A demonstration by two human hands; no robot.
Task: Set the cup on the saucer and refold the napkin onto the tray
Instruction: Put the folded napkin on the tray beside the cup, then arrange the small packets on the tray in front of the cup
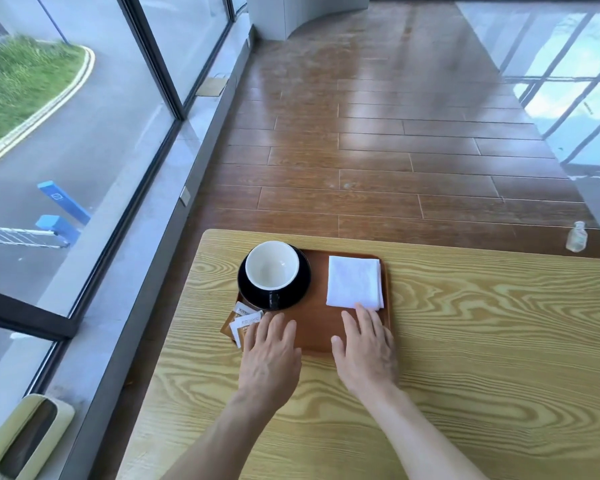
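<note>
Reading this as near done: cup (272, 265) sits upright on saucer (300, 284), napkin (354, 282) folded square on tray (317, 332). Your 2 hands flat, holding nothing: left hand (270, 353) beside sachets (245, 320), right hand (366, 344) touching napkin's near edge, likely squaring it.

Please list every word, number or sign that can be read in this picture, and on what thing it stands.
Nothing can be read.
Sachets: dark print, too blurred.
Blue post outside: a white emblem, no letters readable.
Bottle: no label readable.
Cup, saucer, napkin, tray: no text.
</note>
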